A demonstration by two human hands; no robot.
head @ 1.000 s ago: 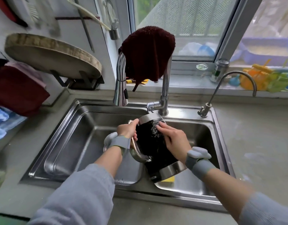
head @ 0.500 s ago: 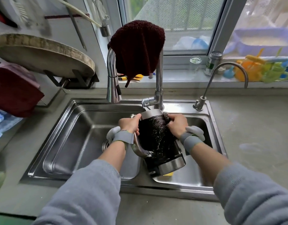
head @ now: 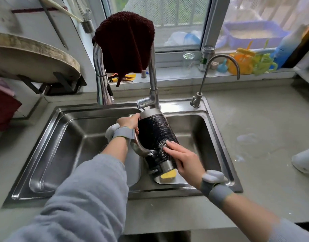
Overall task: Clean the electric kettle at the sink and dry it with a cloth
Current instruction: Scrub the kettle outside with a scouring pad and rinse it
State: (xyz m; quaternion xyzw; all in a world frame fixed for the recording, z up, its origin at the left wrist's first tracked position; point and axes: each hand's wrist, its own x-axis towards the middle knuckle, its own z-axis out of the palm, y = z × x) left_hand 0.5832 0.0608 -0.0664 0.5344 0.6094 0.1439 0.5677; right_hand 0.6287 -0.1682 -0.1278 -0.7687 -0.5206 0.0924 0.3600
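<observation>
The electric kettle (head: 155, 130), black with steel bands and a steel handle, lies tilted over the double sink (head: 218, 137), its top toward the tap. My left hand (head: 128, 122) grips the handle near the kettle's top. My right hand (head: 183, 159) lies on the lower body with straight fingers, pressing a wad of steel wool (head: 161, 145) against the wet black side. A dark red cloth (head: 125, 39) hangs over the arched tap (head: 153, 81) above the sink.
A yellow sponge (head: 167, 175) lies in the right basin under the kettle's base. A small curved tap (head: 220, 58) stands at the sink's back right. A round wooden board (head: 33, 58) rests on a wall bracket at left. A white object (head: 305, 161) stands on the right counter.
My right hand has slid the steel wool from the kettle's top down to its lower body. My left hand keeps its hold on the handle.
</observation>
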